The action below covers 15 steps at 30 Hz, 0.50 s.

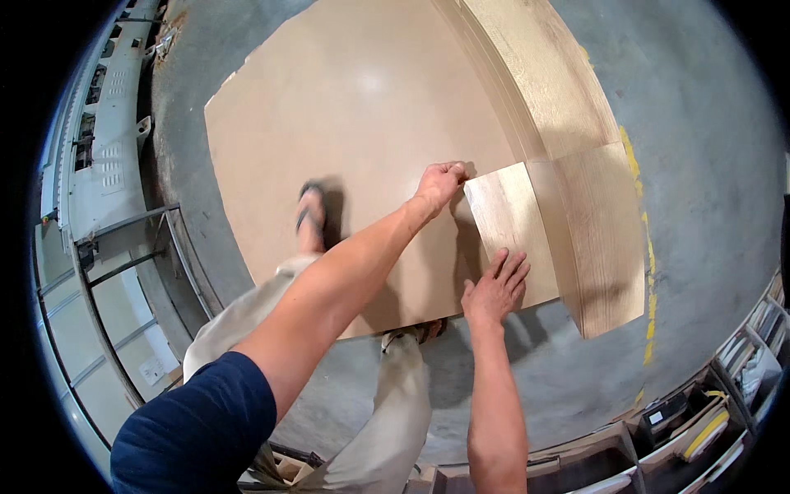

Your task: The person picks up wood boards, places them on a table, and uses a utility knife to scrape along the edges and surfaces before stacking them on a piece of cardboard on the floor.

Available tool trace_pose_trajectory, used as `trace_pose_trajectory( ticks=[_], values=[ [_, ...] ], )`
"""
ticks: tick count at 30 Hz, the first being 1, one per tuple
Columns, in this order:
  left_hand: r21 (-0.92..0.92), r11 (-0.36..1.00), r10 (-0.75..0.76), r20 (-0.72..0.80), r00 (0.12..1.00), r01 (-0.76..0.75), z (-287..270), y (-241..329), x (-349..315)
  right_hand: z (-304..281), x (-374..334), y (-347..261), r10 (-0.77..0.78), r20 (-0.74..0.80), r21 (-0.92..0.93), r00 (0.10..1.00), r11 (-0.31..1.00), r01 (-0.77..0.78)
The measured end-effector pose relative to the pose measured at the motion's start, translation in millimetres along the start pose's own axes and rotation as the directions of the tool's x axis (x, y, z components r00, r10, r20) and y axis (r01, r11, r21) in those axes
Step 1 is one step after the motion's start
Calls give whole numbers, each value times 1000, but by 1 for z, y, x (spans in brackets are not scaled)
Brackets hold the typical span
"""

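A wood-grain panel [514,214] lies near the right edge of a large tan sheet [354,99] on the floor. Beside the panel's far left corner is my left hand [444,181]. Its fingers are curled closed, and whatever they may pinch is hidden. My right hand [496,290] rests on the near part of the panel, fingers stretched out and spread. Against the panel's right side stands a stack of wood-grain boards [597,230].
More long wood-grain boards [551,74] extend away at the far right. My sandalled foot [310,210] stands on the sheet. At left are a grey machine [107,156] and a metal frame [123,267]. Shelf bins [675,428] line the lower right; a yellow line [650,272] marks the floor.
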State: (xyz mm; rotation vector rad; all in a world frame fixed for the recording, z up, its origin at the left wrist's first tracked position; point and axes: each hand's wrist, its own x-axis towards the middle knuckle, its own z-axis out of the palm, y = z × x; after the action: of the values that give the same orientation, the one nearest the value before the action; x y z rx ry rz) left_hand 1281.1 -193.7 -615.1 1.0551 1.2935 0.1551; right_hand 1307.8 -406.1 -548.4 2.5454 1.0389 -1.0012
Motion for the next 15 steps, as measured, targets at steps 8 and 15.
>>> trace_pose_trajectory(
  ticks=[8,15],
  values=[
    [280,955,66,123,990,-98,10,5,-10,-1,-3,7,6,-159,174,987,985,22],
    [535,372,458,605,651,-759,-6,1,-26,40,-13,51,640,240,971,730,-174,-167]
  ],
)
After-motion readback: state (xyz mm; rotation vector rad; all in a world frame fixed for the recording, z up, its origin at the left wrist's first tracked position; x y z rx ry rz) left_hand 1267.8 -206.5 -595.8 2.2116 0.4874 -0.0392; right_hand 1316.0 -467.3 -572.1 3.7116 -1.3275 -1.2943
